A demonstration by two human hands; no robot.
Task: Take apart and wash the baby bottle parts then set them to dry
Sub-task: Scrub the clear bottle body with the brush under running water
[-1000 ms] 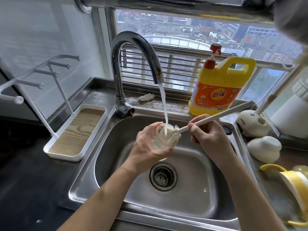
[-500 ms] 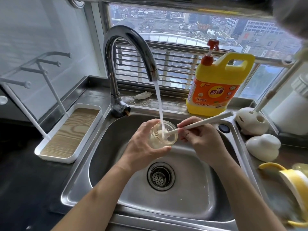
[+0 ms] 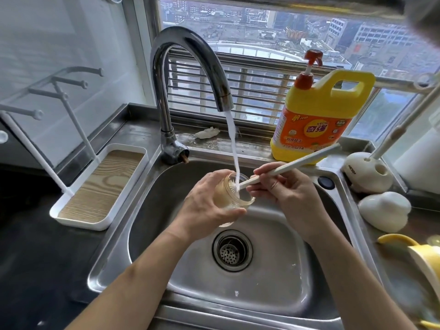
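With the left hand (image 3: 204,206) gripping the bottle (image 3: 234,195) under the stream (image 3: 232,144) and the right hand (image 3: 292,194) pinching the brush (image 3: 292,164), the best scrub likely twists the bristles along the wall down to the base.

A yellow detergent jug (image 3: 316,120) with an orange label and a red pump (image 3: 309,67) stands upright right of centre, in front of a barred window (image 3: 250,91) that looks out on city buildings (image 3: 238,25). A crumpled white scrap (image 3: 207,133) lies on the steel ledge left of the jug. At the right edge a pale rod (image 3: 404,120) leans out of a white rounded holder (image 3: 364,172), with a white dome (image 3: 383,211) below it, a blurred yellow item (image 3: 426,260) in the lower right corner, and a dark counter (image 3: 28,258) at lower left.
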